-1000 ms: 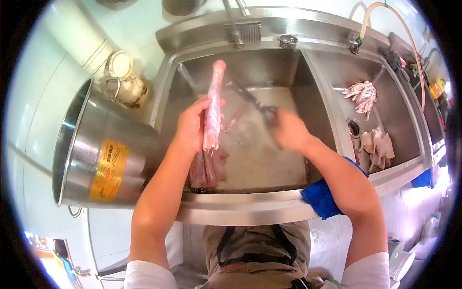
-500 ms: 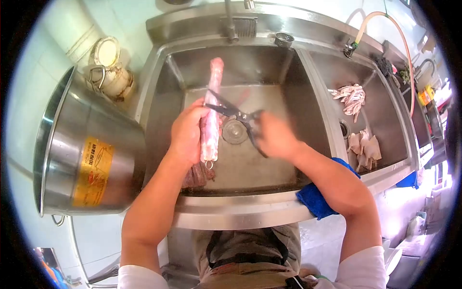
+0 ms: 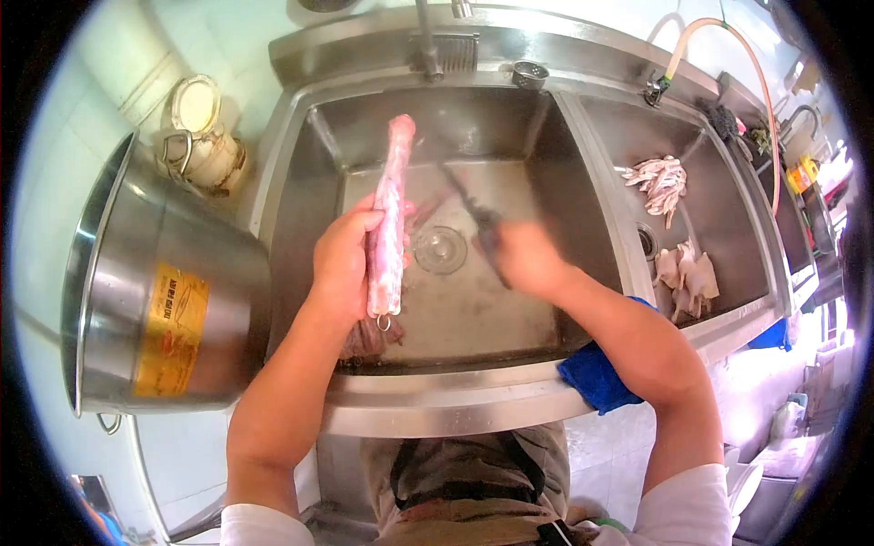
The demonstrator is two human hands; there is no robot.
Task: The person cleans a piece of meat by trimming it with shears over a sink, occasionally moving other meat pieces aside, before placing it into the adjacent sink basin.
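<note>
My left hand (image 3: 344,264) grips a long pale pink piece of raw meat (image 3: 390,200), held lengthwise over the left basin of a steel sink (image 3: 455,400). My right hand (image 3: 523,257) holds dark scissors (image 3: 469,205), blurred with motion, with the blades pointing up and away, to the right of the meat and apart from it. A dark red heap of meat (image 3: 369,335) lies in the basin under my left wrist. The round drain (image 3: 441,247) shows between my hands.
A large steel pot (image 3: 137,291) with a yellow label stands left of the sink. The right basin holds pale cut pieces (image 3: 662,180) and more pieces (image 3: 685,273) near its drain. A blue cloth (image 3: 592,378) hangs on the front rim. A hose (image 3: 701,36) runs behind.
The scissors were open at the meat half a second ago; now my right hand has swung them away to the right. The meat stays upright in my left hand.
</note>
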